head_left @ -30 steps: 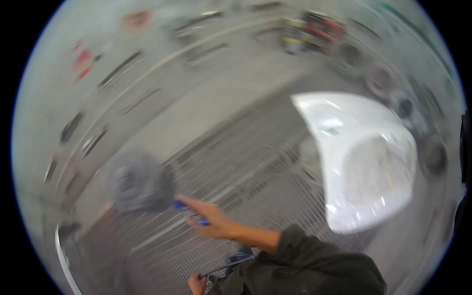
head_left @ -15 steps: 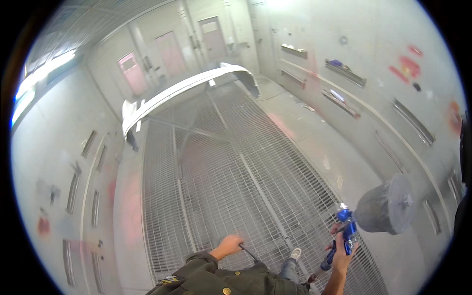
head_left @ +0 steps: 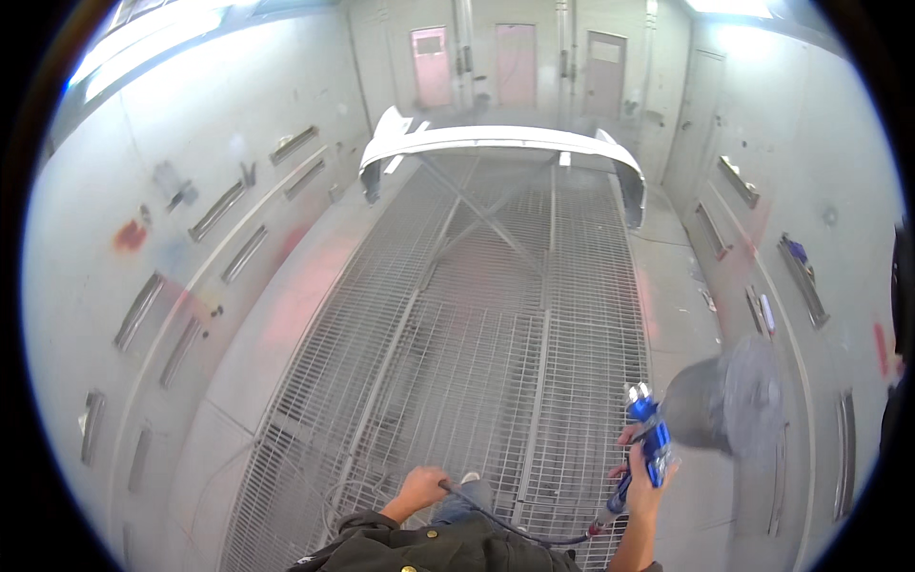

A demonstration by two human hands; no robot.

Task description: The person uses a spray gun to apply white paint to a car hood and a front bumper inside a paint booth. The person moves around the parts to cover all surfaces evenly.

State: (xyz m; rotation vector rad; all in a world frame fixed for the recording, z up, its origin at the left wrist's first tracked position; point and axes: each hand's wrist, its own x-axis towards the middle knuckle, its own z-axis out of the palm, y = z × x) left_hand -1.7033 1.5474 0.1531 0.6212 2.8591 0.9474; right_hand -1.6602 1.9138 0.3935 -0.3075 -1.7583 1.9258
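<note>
Head view: a spray gun is held upright in the lower right of the frame, its body coloured shiny blue and tipped with bright silver metal. Its handle is gripped by the right hand, the fingers curled round it. A large grey cup is joined to the gun's right side; its shape is rounded, its surface dull, and its outer end is blurred. From below the handle, a thin dark hose is hung in a sagging curve to the bottom centre, where it is grasped in the closed fingers of the left hand. At the lower edge, a dark cloth jacket is fastened with round, brass-coloured buttons.

The middle of the frame is filled by metal grating, finely ribbed and divided by long, smooth strips. Across the upper middle, a white bumper is seen, smooth and bowed, with its ends turned down. Pale walls are smudged with red and fitted with slanted metal strips.
</note>
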